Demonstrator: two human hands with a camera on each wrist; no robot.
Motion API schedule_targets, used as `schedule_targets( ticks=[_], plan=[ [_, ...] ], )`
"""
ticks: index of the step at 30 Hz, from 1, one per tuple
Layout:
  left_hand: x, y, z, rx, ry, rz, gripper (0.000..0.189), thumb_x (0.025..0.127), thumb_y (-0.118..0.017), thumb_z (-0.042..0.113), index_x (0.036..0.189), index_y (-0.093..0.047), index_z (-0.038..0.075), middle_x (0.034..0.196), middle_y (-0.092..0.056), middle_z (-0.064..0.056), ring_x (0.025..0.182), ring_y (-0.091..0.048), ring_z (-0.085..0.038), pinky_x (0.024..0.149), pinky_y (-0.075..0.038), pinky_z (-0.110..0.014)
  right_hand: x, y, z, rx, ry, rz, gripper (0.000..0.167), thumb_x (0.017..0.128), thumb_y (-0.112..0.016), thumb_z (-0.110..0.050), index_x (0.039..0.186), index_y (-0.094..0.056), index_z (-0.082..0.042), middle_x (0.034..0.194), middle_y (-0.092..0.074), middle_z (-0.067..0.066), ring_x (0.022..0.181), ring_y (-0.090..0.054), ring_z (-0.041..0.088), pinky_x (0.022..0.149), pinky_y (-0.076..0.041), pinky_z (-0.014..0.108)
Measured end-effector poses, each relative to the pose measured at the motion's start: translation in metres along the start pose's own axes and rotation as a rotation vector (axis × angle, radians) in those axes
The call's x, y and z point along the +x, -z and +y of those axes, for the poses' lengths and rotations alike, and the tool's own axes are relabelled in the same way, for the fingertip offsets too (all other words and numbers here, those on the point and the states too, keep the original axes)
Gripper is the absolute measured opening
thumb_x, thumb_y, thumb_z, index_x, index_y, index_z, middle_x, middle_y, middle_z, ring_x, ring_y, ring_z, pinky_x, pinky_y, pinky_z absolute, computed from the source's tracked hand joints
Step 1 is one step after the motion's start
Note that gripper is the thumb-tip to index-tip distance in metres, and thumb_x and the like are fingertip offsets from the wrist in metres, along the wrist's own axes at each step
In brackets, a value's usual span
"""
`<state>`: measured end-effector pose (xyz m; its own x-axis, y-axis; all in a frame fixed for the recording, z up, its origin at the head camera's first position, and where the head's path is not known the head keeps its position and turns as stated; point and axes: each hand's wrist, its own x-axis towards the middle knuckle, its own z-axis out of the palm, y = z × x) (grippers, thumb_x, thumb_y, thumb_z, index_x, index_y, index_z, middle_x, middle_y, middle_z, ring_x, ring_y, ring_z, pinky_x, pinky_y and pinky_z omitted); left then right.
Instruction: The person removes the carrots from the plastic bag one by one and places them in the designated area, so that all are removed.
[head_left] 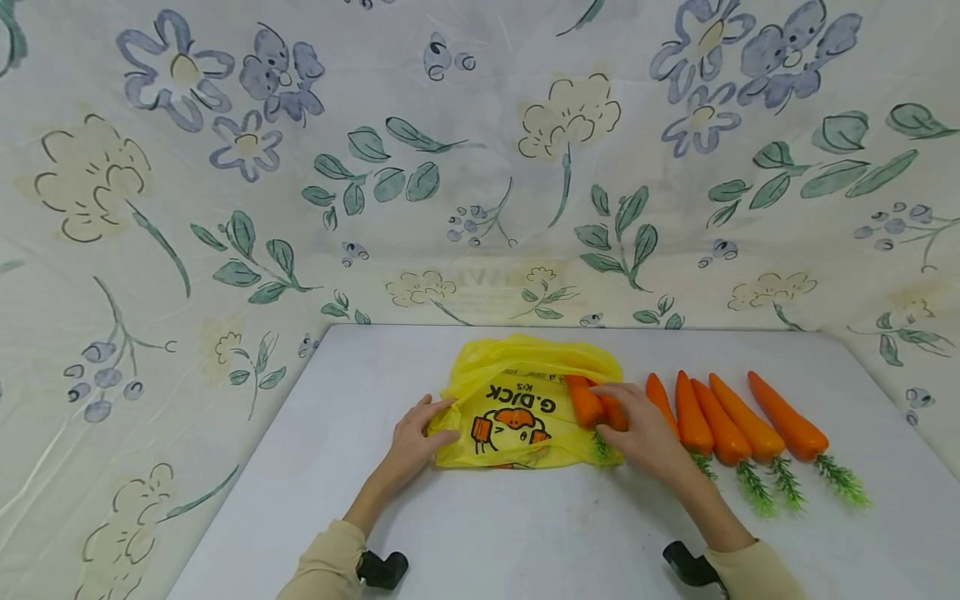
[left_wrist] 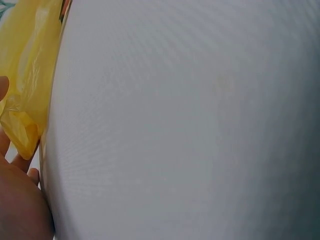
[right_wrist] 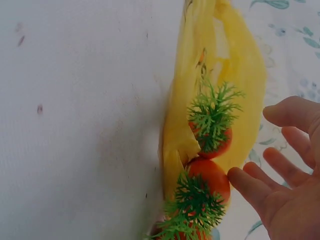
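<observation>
A yellow plastic bag (head_left: 510, 450) with a cartoon print lies flat on the table. My left hand (head_left: 416, 433) holds its left edge; in the left wrist view a corner of the bag (left_wrist: 25, 80) is between thumb and fingers. Two orange toy carrots (head_left: 583, 403) lie at the bag's right side, their green tops toward me. Over them is my right hand (head_left: 641, 429), fingers spread. In the right wrist view one fingertip reaches the side of a carrot (right_wrist: 212, 177), and another carrot (right_wrist: 220, 142) lies against the yellow plastic.
Several more carrots (head_left: 787, 421) lie in a row on the white table (head_left: 525, 533) to the right, green tops toward me. A flowered cloth (head_left: 480, 183) hangs behind the table. Black wrist mounts (head_left: 384, 571) show at both sleeves.
</observation>
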<state>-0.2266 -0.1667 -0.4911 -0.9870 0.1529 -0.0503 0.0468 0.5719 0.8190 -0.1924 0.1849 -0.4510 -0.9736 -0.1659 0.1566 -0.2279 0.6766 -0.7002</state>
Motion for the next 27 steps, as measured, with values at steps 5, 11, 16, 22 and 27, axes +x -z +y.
schedule_targets(
  ticks=[5,11,16,22,27],
  plan=[
    [0.001,0.000,-0.001,-0.002,-0.001,-0.002,0.060,0.088,-0.066,0.032,0.144,-0.052,0.016,0.161,-0.025,-0.017,0.151,-0.012,-0.037,0.117,-0.002,-0.065,0.002,-0.004,-0.003,0.018,0.018,-0.014,0.051,0.087,-0.069,-0.006,0.136,-0.056,-0.006,0.142,-0.049,0.019,0.128,-0.048,0.038,0.103,-0.044,0.057],
    [0.000,0.000,0.001,-0.010,0.014,-0.003,0.060,0.088,-0.067,0.033,0.144,-0.052,0.017,0.162,-0.023,-0.017,0.151,-0.011,-0.038,0.116,-0.003,-0.067,0.005,-0.008,-0.005,0.012,0.006,-0.044,0.051,0.088,-0.069,-0.007,0.137,-0.055,-0.006,0.142,-0.049,0.019,0.122,-0.051,0.036,0.101,-0.047,0.053],
    [0.000,0.000,0.001,-0.017,0.014,-0.006,0.058,0.089,-0.067,0.031,0.144,-0.053,0.017,0.163,-0.023,-0.016,0.151,-0.011,-0.036,0.116,-0.003,-0.067,0.005,-0.014,-0.003,0.004,0.003,-0.051,0.050,0.087,-0.069,-0.007,0.135,-0.057,-0.005,0.142,-0.049,0.020,0.121,-0.052,0.036,0.101,-0.048,0.053],
    [0.001,0.000,0.001,-0.012,0.008,-0.005,0.058,0.088,-0.067,0.031,0.143,-0.053,0.017,0.162,-0.024,-0.016,0.151,-0.013,-0.036,0.116,-0.003,-0.068,0.005,-0.021,-0.003,0.008,-0.022,-0.048,0.048,0.086,-0.070,-0.008,0.133,-0.059,-0.005,0.142,-0.048,0.019,0.126,-0.050,0.037,0.103,-0.046,0.053],
    [0.000,0.001,0.001,-0.010,0.012,-0.008,0.058,0.089,-0.066,0.032,0.144,-0.053,0.018,0.163,-0.023,-0.016,0.151,-0.012,-0.036,0.116,-0.003,-0.067,0.008,-0.027,-0.004,-0.005,-0.061,-0.072,0.050,0.087,-0.069,-0.010,0.136,-0.057,-0.004,0.144,-0.046,0.020,0.126,-0.049,0.038,0.104,-0.044,0.054]
  ],
)
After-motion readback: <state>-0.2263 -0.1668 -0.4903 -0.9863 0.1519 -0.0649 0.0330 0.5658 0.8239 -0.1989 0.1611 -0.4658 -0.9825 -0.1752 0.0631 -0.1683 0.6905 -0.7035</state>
